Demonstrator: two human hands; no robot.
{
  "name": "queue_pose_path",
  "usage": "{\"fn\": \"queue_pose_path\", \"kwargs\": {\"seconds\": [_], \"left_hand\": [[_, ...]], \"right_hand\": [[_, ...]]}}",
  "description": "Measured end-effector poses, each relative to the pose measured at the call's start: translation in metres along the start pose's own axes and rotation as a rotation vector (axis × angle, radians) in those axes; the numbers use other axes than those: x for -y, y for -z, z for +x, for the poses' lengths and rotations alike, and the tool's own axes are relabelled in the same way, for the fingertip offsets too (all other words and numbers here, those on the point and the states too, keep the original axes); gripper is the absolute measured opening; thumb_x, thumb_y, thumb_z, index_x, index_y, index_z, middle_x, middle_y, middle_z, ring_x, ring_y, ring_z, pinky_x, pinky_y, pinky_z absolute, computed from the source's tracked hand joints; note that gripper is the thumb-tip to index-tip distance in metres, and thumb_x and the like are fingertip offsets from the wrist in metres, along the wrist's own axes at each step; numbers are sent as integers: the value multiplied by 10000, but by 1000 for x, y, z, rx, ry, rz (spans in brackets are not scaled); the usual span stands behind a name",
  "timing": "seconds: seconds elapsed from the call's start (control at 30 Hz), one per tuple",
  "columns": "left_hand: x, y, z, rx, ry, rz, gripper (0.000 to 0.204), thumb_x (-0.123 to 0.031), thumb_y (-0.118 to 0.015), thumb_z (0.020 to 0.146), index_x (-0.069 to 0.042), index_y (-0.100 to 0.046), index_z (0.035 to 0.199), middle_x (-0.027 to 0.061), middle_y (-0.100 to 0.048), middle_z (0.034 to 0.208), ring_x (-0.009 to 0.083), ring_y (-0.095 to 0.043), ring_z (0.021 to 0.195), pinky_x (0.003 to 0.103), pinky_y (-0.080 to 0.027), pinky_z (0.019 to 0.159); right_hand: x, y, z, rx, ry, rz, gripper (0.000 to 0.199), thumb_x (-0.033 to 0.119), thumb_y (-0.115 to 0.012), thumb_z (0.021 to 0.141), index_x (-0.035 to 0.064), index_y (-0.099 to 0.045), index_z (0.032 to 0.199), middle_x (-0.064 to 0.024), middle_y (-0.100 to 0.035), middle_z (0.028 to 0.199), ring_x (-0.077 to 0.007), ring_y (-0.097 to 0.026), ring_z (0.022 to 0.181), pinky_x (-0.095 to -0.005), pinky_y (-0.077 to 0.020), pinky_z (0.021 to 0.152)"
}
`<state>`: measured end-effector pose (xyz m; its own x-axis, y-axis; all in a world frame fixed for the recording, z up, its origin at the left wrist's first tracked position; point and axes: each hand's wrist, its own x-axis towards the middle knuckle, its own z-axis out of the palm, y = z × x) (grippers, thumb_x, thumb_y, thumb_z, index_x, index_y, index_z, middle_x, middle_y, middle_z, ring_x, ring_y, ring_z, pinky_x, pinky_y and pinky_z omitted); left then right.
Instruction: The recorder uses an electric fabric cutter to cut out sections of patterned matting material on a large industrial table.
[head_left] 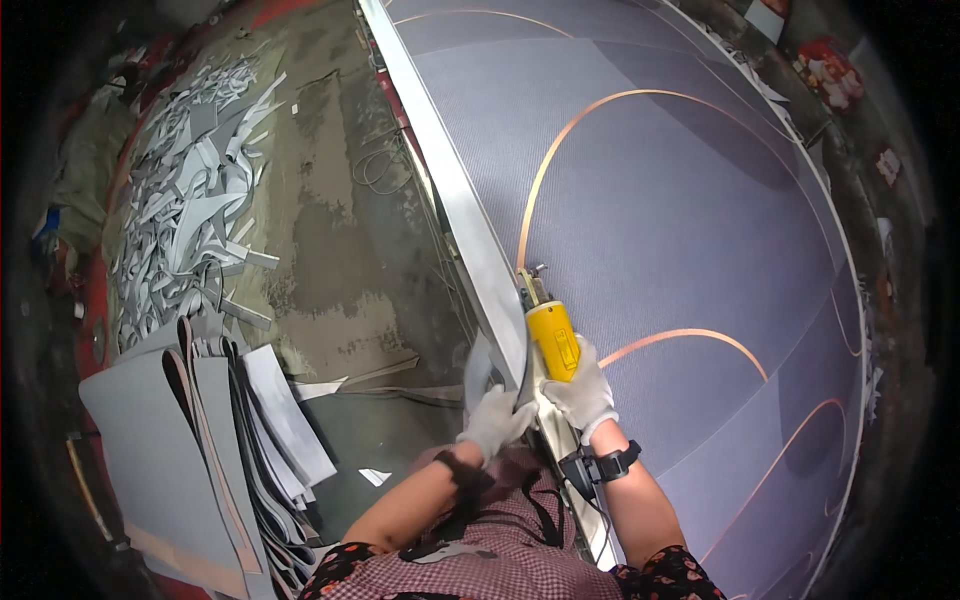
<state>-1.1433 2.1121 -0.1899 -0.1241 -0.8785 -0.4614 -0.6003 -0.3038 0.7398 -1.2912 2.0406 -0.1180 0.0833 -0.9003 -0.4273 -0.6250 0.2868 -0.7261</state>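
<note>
My right hand, in a white glove, is wrapped round a yellow handheld electric cutter. The cutter's metal head sits at the left edge of a large grey-purple patterned sheet with copper-coloured curved lines. My left hand, also gloved, is closed on the near end of a pale edge strip, just left of the cutter. The strip runs far along the sheet's edge, and its near end curls down past my left hand. The blade's contact with the sheet is too small to make out.
A heap of pale offcut strips lies on the floor at the left. Nearer stand folded grey sheets. A thin cable loops on the floor beside the table. A red patterned bundle lies beyond the sheet's right edge.
</note>
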Motion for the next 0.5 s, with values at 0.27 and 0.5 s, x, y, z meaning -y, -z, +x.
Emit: {"fn": "queue_pose_path", "kwargs": {"seconds": [0.27, 0.5], "left_hand": [[18, 141, -56, 62, 100, -551, 268, -180, -584, 927, 30, -597, 1093, 43, -565, 935, 110, -542, 836, 257, -461, 751], [33, 226, -95, -184, 300, -813, 304, -160, -586, 842, 42, -618, 1067, 25, -624, 869, 116, -582, 766, 259, -474, 687]], "right_hand": [[50, -12, 95, -1, 56, -66, 857, 161, -714, 705, -30, -300, 1430, -254, -599, 1211, -392, -592, 1140, -399, -467, 981], [116, -27, 170, -17, 48, -54, 739, 153, -703, 696, 10, -382, 1346, -218, -625, 1088, -385, -616, 1047, -400, -487, 920]]}}
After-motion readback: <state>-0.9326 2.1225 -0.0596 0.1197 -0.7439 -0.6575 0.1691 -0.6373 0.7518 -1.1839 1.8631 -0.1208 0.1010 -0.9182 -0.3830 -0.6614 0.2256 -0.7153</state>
